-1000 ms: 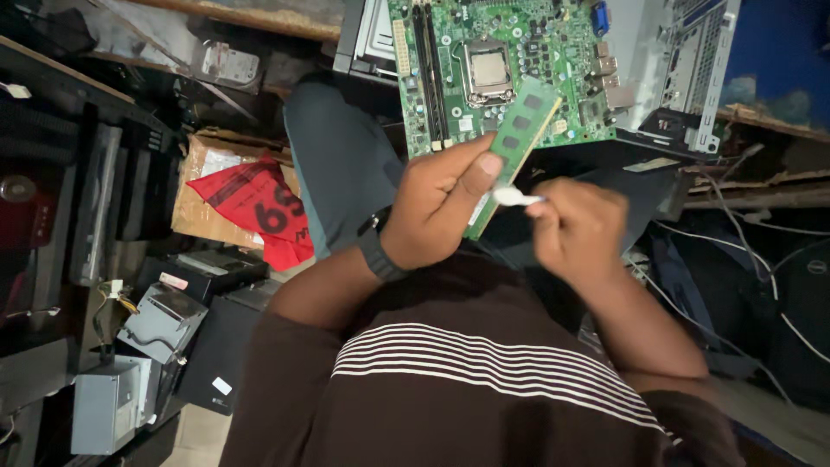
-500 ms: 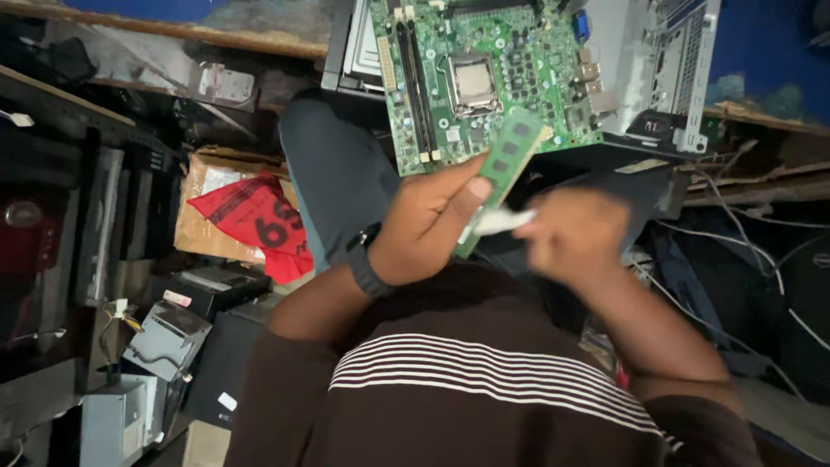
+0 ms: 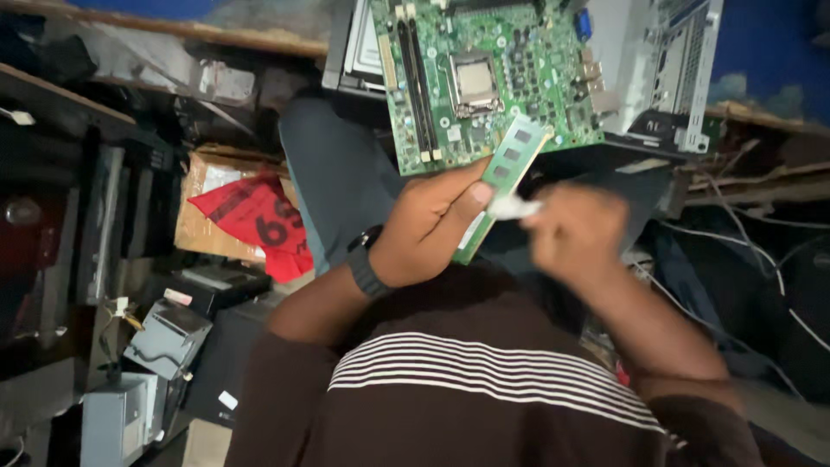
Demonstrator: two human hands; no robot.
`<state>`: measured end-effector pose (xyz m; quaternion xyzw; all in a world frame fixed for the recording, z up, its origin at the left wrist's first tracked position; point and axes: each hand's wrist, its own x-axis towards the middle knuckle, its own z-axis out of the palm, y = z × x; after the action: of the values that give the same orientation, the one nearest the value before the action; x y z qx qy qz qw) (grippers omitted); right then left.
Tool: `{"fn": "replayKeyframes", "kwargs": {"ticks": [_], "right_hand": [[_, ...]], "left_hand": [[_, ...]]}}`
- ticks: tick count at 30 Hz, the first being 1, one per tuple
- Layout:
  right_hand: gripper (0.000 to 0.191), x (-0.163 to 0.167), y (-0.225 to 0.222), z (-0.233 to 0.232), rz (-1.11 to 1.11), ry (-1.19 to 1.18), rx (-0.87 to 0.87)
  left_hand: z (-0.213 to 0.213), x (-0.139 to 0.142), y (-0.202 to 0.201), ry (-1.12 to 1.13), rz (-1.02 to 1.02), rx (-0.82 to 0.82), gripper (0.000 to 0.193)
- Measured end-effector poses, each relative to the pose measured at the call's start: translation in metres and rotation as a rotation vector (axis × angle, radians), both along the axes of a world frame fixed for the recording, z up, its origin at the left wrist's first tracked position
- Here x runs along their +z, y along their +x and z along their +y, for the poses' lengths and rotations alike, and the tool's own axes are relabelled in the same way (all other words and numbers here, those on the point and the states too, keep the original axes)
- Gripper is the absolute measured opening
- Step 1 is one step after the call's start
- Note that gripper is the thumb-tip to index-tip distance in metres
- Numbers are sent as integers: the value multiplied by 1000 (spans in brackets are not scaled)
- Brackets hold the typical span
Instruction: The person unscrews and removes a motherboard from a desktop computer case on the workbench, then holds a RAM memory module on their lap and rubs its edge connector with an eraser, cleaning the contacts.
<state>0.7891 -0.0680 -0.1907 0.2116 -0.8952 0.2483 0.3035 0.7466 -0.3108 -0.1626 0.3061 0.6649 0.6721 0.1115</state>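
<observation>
Green memory stick (image 3: 506, 182) sits tilted in front of the chest, just below the green circuit board (image 3: 484, 73). Left hand (image 3: 428, 229) fingers curled tight round its lower half, thumb on the face. Right hand (image 3: 575, 233), blurred, pinches a small white wad (image 3: 512, 206) touching the stick's edge. Further left: cardboard box (image 3: 203, 207) w/ red cloth (image 3: 259, 220) draped over it; grey metal boxes (image 3: 164, 337) lower left.

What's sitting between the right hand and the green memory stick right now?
In the head view, a small white piece, pinched by the blurred right hand, lies against the memory stick's edge, which the left hand holds.
</observation>
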Motion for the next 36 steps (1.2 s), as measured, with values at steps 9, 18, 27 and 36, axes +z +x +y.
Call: {"fn": "replayKeyframes", "kwargs": {"ticks": [9,18,27,36], "right_hand": [[15,-3,4,1,-6,13,-17],[41,3,-7,64,-121,-388,-282],[39,2,35,23,-466,-599,-5],[33,26,33,12,-478,-307,315]], "left_hand": [[-2,6,1,3,12,-38,38],[0,12,2,-54,275,-8,27],[-12,17,-7,104,418,71,18],[-33,38,-31,-130,1325,214,22]]}}
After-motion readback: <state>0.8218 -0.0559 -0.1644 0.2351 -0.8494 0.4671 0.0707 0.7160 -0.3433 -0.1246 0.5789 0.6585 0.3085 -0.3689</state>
